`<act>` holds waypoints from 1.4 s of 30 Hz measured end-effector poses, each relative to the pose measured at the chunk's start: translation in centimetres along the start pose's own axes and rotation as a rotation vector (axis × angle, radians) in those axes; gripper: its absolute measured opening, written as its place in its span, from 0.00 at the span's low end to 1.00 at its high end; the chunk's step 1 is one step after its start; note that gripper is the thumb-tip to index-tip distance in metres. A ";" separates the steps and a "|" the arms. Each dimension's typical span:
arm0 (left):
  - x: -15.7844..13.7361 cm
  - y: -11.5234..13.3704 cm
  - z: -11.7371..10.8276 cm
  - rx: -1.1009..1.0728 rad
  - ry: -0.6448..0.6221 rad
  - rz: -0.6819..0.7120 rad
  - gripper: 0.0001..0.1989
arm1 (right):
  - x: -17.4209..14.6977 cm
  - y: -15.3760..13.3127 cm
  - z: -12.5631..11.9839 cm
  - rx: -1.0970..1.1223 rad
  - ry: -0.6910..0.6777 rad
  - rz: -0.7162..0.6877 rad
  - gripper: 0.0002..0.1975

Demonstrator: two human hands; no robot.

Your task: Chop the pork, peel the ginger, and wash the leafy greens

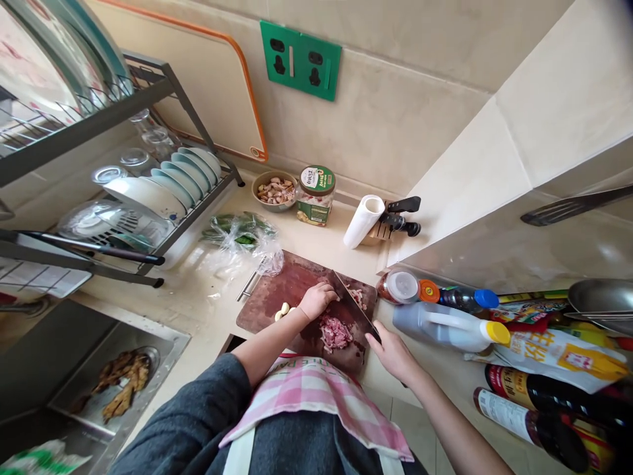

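Observation:
My right hand (pixel 388 348) is closed round the handle of a kitchen knife (pixel 352 302), whose dark broad blade lies slantwise over the brown cutting board (pixel 262 300). Close to the blade's far end, my left hand (pixel 319 300) presses down on the board with its fingers curled; whatever is under the fingertips is hidden. Peeled garlic cloves (pixel 282 311) sit left of my left wrist. Chopped raw meat (pixel 336 333) is heaped between my hands on the near side of the blade. More small pale-pink pieces (pixel 359 299) lie beyond the blade at the right.
Behind the board are a bagged green vegetable (pixel 244 237), a bowl (pixel 274 206), a green-lidded jar (pixel 316 194), a paper roll (pixel 364 221) and a knife block (pixel 378 232). Bottles and a white jug (pixel 440 326) crowd the right. A dish rack (pixel 178 105) and sink (pixel 168 343) are left.

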State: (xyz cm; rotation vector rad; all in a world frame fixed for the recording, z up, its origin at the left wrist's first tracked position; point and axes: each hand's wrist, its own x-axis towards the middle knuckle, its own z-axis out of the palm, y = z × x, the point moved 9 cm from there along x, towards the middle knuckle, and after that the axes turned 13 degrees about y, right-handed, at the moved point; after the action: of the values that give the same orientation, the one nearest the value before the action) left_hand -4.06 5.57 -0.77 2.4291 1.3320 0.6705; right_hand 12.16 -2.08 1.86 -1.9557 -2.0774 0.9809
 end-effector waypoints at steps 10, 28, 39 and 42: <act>-0.1 -0.1 0.3 -0.003 -0.009 0.017 0.11 | 0.0 0.7 1.0 -0.003 -0.019 0.024 0.14; -1.3 -1.0 -3.8 -0.068 -0.214 0.145 0.14 | -2.6 3.3 0.6 0.030 0.034 0.003 0.19; 0.0 -1.0 -2.2 0.068 0.097 -0.164 0.11 | -2.8 2.2 2.0 0.010 0.091 0.097 0.18; 0.3 -1.3 -2.5 0.005 0.152 -0.207 0.13 | -2.9 0.7 1.6 -0.028 0.097 0.047 0.16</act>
State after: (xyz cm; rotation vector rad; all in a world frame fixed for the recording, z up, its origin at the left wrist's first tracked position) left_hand -6.20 6.56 0.84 2.2399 1.6174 0.8098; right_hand 12.34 -5.40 1.19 -2.0321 -2.0128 0.8516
